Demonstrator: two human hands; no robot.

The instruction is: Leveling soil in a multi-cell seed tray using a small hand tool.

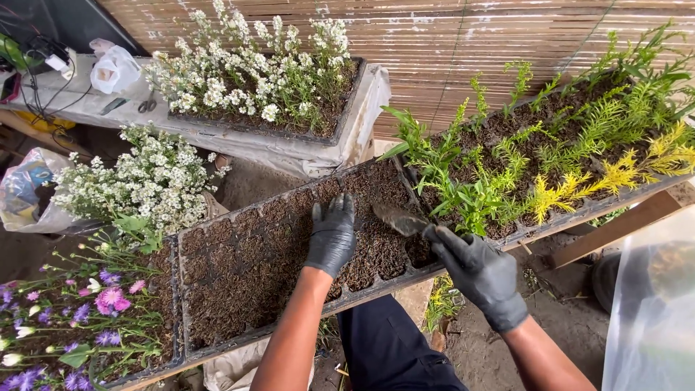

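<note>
A person in matte black rubber gloves works over a black plastic seedling tray (217,250) packed with dark, crumbly, fibrous soil. The left hand (331,235) lies flat, fingers spread, pressing on the soil near the tray's middle cells, its grip open and holding nothing. The right hand (479,274) has its grip closed around the handle of a small trowel (397,219), whose dull, soil-caked metal blade points left and rests over the tray's right-hand cells, just beside the left hand's fingertips. To the right, a second long tray (579,210) holds feathery green and yellow seedlings (557,163), upright and spiky, rooted in coarse dark soil. At the left edge, slender stems carry purple and pink daisy-like flowers (108,298). Behind them, small white blossoms (148,181) cluster in a dense mound, and a further tray of white flowers (253,69) sits on a table draped in pale wrinkled plastic sheeting (362,101). A woven reed screen (470,43) forms the backdrop.
</note>
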